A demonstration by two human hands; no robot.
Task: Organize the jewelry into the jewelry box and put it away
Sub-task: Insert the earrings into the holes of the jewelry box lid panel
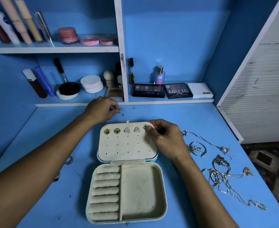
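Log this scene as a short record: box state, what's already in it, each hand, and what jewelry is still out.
box: jewelry box open flat on the blue table
lid panel: green earrings, triangular earrings pinned in the top row
ring rolls: none filled
tray: nothing in it
right hand: right hand pinches a small earring at the top row's last hole
left hand: left hand pinches tiny pieces behind the box
still out: chains and bangles right of the box
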